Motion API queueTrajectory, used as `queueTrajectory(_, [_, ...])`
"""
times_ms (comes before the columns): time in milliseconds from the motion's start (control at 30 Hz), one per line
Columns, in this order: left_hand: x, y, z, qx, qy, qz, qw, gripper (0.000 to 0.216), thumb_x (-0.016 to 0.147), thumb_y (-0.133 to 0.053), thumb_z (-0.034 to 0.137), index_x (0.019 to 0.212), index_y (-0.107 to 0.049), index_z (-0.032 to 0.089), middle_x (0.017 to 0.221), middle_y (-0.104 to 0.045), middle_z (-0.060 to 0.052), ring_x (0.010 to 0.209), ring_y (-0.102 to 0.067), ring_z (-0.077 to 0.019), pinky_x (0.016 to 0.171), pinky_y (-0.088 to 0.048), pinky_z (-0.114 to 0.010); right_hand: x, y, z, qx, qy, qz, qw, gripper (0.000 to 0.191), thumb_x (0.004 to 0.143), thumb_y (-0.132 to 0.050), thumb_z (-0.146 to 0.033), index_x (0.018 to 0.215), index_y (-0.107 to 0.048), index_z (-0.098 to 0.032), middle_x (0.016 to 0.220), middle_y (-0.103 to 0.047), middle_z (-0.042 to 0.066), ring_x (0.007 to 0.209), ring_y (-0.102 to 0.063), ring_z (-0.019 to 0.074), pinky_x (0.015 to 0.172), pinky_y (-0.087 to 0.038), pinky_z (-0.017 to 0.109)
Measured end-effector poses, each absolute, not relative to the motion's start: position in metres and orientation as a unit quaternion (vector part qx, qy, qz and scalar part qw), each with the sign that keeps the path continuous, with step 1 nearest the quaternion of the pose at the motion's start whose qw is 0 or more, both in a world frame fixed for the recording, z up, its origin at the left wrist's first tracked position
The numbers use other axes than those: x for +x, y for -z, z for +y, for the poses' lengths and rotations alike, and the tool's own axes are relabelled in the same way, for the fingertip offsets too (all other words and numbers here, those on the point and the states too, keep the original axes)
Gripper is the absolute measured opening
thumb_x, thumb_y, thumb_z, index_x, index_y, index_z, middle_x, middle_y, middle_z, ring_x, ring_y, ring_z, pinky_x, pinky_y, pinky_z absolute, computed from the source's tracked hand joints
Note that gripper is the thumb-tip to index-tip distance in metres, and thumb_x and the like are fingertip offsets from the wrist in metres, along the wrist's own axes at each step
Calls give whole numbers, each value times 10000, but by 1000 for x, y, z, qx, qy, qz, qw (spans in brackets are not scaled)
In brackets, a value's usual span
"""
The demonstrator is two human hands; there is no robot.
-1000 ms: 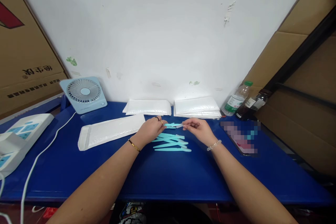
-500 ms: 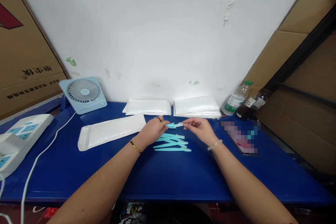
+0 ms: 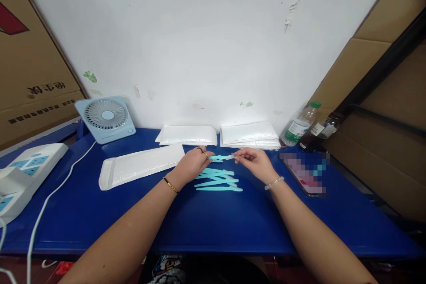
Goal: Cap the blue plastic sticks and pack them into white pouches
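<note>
My left hand (image 3: 190, 165) is closed round the handle end of a turquoise eyebrow razor (image 3: 218, 158). More than one turquoise piece shows near its fingertips, and part of them is hidden by the fingers. The thumb and fingers of my right hand (image 3: 255, 162) pinch the razor's pale, clear-looking end. Just below my hands, several more turquoise eyebrow razors (image 3: 219, 189) lie across each other on the blue table (image 3: 226, 222), pale ends to the right. A long white padded envelope (image 3: 143, 166) rests left of my left hand.
Two stacks of white padded envelopes, a left stack (image 3: 186, 135) and a right stack (image 3: 248, 135), lie against the wall. A blue fan (image 3: 106, 120) and a power strip (image 3: 36, 168) stand left. To the right are a green-capped bottle (image 3: 299, 126), a dark bottle (image 3: 319, 132) and a phone (image 3: 299, 173).
My right hand has shifted slightly to the right, and a little more of the razor shows between the hands. My left hand stays nearly in place; the loose razors have not moved.
</note>
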State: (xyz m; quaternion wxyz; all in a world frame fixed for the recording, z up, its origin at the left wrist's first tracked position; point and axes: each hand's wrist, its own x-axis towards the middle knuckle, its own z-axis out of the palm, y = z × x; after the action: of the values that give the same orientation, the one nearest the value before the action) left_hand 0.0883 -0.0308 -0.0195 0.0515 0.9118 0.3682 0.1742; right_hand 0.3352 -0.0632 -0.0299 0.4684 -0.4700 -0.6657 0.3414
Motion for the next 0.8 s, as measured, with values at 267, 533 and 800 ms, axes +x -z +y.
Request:
queueTrajectory(267, [85,19,-29,909,-177,372,56,328,943,-353,314,1141,-593,208,907,-525,-64,831,-548,-176,744,-439,-274,339,28,-63,-473,-331,-666,472,278,740,-679,-409,872,-689,-165,731,-708,63,698,-677,194,694,-551,336])
queueTrajectory(533, [85,18,-29,911,-180,368,45,322,947,-353,317,1140,-591,217,906,-519,-58,817,-542,-178,719,-431,-277,340,29,-62,-473,-338,-665,470,248,752,-674,-374,883,-685,-164,725,-704,59,698,-673,189,696,-546,331])
queueTrajectory(800, [91,21,-38,919,-157,348,100,371,938,-377,377,1163,-603,187,948,-543,-71,822,-562,-170,730,-448,-263,330,29,-68,-454,-376,-698,406,235,750,-668,-374,868,-688,-172,723,-700,45,686,-669,182,663,-533,307])
